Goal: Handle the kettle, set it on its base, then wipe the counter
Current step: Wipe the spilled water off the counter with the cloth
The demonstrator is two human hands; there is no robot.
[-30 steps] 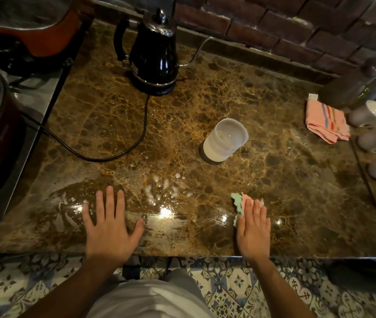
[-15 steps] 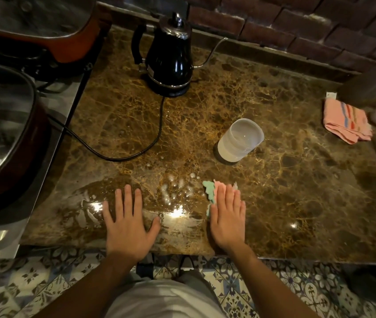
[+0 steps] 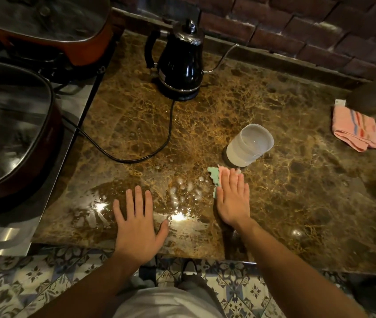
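— Two hands down on the counter [image 3: 297, 198], so what is each of yours doing?

— Your left hand [image 3: 137, 223] lies flat with the fingers spread, probably to brace you at the front edge. Your right hand [image 3: 233, 200] has its fingers straight and pressed together on top of the cloth [image 3: 214, 180], pinning it to the stone so it can drag.

— Where does the kettle [image 3: 181, 63] stand?

— On its base at the back by the brick wall, cord trailing off to the left; that part looks done to me.

— And the wet patch [image 3: 182, 196]?

— Between your hands. The cup [image 3: 249, 145] sits just beyond the cloth, so sweep toward your left hand, I'd say.
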